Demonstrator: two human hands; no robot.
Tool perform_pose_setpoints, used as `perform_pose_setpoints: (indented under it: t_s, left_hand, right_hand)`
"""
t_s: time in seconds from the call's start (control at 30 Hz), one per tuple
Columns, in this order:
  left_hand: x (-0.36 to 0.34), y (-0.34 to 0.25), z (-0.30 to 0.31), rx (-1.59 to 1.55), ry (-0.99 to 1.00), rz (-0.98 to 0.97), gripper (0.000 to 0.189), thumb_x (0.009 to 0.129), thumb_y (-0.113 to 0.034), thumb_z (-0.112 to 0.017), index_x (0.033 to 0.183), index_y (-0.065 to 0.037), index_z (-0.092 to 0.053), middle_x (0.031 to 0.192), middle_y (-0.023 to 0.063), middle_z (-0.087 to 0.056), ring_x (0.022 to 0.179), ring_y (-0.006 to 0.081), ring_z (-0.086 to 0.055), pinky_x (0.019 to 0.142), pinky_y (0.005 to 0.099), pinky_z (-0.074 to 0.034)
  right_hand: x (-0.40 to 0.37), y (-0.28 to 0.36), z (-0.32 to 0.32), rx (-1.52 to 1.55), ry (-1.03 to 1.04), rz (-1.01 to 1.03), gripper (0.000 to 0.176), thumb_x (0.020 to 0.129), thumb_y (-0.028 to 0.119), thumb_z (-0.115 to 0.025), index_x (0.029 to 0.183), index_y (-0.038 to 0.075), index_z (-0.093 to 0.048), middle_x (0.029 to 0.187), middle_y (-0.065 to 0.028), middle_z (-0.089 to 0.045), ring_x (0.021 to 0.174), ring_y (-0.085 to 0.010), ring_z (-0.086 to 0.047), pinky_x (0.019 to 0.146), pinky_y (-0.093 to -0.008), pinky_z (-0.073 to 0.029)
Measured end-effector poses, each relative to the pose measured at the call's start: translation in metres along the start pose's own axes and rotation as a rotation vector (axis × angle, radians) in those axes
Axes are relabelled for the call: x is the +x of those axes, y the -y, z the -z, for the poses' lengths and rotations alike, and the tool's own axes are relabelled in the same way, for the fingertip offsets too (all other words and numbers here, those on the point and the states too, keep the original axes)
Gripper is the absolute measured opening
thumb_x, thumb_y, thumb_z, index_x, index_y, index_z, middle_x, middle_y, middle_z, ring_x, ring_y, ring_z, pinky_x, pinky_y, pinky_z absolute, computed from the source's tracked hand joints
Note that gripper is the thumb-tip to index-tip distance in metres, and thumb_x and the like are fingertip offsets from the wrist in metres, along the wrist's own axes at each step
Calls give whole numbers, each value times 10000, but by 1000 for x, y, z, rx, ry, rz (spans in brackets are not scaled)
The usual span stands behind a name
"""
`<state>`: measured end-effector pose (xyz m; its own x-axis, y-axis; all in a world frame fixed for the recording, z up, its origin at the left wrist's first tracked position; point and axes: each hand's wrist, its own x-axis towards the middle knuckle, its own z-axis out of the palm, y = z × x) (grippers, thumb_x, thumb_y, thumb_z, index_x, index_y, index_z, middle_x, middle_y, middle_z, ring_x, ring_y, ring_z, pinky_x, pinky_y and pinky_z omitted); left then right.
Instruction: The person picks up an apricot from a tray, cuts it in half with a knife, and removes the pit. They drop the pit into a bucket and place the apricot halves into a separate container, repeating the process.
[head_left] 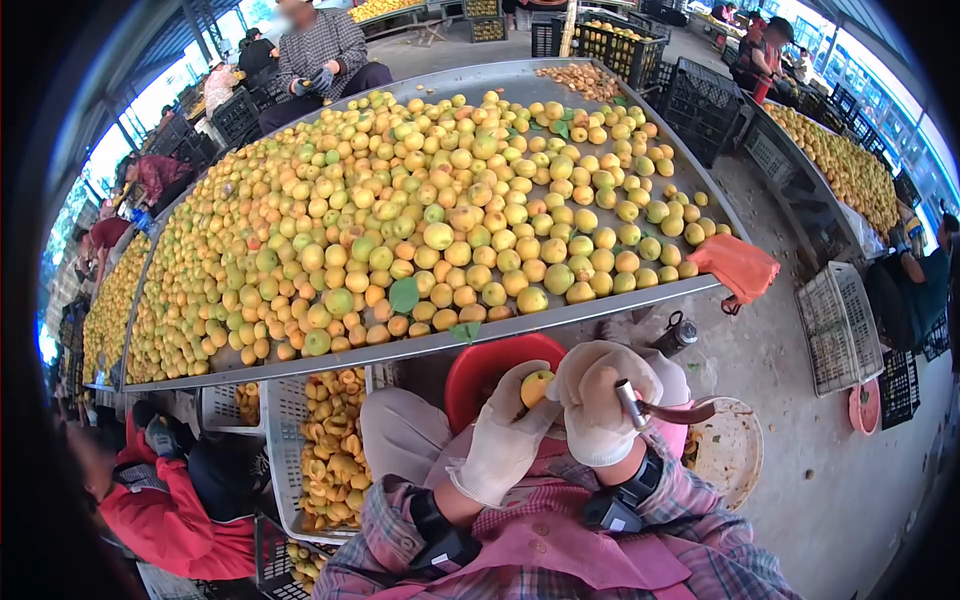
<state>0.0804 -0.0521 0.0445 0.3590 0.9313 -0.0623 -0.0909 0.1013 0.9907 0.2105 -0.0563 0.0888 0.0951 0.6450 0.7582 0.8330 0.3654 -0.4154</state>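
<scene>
My left hand, in a whitish glove, is closed around a yellow apricot above my lap. Right beside it, my gloved right hand is wrapped round a small knife with a metal collar and a curved brownish part pointing right. Whether the knife touches the apricot is hidden by the fingers. Below the hands a red basin sits between my knees. To the left, a white crate holds halved apricots.
Ahead is a metal-rimmed table heaped with apricots. An orange bag hangs at its right corner. A bucket and a dark flask stand on my right. A person in red sits close on the left.
</scene>
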Motion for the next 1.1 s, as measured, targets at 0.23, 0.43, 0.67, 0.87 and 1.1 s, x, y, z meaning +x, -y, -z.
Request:
perform_pose_setpoints:
  t_s: [0.23,0.43,0.67,0.87,1.1]
  left_hand:
    - [-3,-6,-9,-156,-31,57,325,935,-36,-580,1251,-15,-506,1042,100,-647,866,159,-670,677,282,-587]
    - [-4,-13,3,-120,81,140,337,938,-32,-571,1266,-7,-495,1063,101,-634,859,171,-691,675,276,-586]
    - [-1,-7,16,-149,175,205,349,958,-95,-566,1286,-7,-484,1085,114,-627,871,178,-684,704,277,-583]
    - [-3,-3,11,-80,137,54,335,1017,-150,-475,1319,-5,-463,1145,117,-596,968,209,-648,748,295,-589]
    - [-3,-4,14,-100,165,31,360,1022,-119,-447,1361,1,-439,1231,133,-543,1037,201,-612,773,327,-602]
  right_hand:
    - [-5,-9,-13,1146,-12,-542,124,790,-26,-587,741,25,-485,656,-56,-539,542,-141,-513,480,-236,-394]
    - [13,-10,-9,1563,31,-757,261,791,-111,-455,683,74,-307,585,-2,-355,466,-99,-315,436,-247,-302]
    - [-19,-26,-21,1163,123,-584,144,802,0,-550,742,86,-451,623,-24,-465,470,-176,-444,449,-297,-375]
    - [-18,-25,-23,558,211,-225,132,736,26,-624,773,102,-522,673,-29,-509,560,-225,-543,503,-332,-420]
    - [14,-18,-17,1609,-34,-939,432,997,324,-442,638,121,-314,550,-1,-334,429,-126,-290,408,-280,-286]
